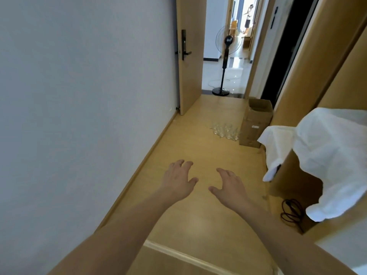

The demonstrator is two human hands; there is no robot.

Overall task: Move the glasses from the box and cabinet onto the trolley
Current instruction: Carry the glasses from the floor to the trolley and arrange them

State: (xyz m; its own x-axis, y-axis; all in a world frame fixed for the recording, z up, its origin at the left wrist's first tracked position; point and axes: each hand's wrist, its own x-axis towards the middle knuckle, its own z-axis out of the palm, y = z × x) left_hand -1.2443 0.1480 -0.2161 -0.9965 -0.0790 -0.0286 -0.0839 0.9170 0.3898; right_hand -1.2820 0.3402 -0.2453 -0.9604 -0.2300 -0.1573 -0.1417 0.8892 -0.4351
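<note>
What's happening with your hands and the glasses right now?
Left hand and right hand open, holding nothing. Glasses on the floor beside the box, ahead. Nothing lies between.

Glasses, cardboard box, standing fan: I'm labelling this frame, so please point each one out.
glasses (225,130): head view, middle of the cluster standing on the floor.
cardboard box (256,124): head view, its front side wall.
standing fan (220,90): head view, its round black base.

Both arms stretched fwd; left hand (179,180) & right hand (230,185) palms down, fingers spread, holding nothing
</note>
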